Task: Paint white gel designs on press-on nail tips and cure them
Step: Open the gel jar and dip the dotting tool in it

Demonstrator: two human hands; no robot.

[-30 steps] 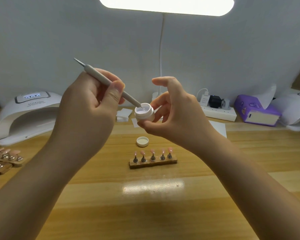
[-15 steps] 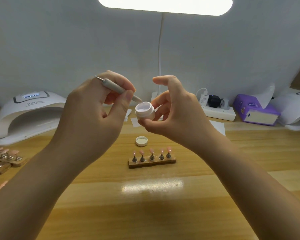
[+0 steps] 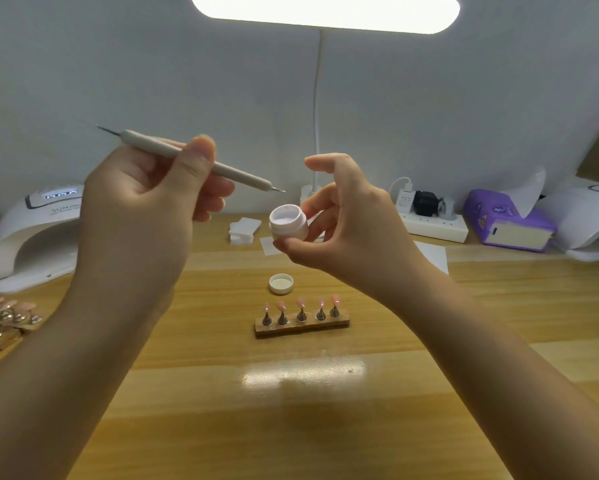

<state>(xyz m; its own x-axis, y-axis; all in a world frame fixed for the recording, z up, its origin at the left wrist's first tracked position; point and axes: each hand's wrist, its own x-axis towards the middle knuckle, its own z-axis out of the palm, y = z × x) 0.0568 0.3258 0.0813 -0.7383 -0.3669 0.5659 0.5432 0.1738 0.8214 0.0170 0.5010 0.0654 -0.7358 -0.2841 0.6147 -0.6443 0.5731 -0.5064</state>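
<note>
The left hand pinches the dotting tool, its tip just above the open gel jar gripped in the right hand. The nail tips (on their wooden stand) sit below, nearer the right hand.

Wood table, nail stand, lid, UV lamp, power strip, tissues

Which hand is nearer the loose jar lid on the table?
Right. The right hand, holding the gel jar, hovers just above the lid; the left hand, gripping the dotting tool, is up-left.
</note>
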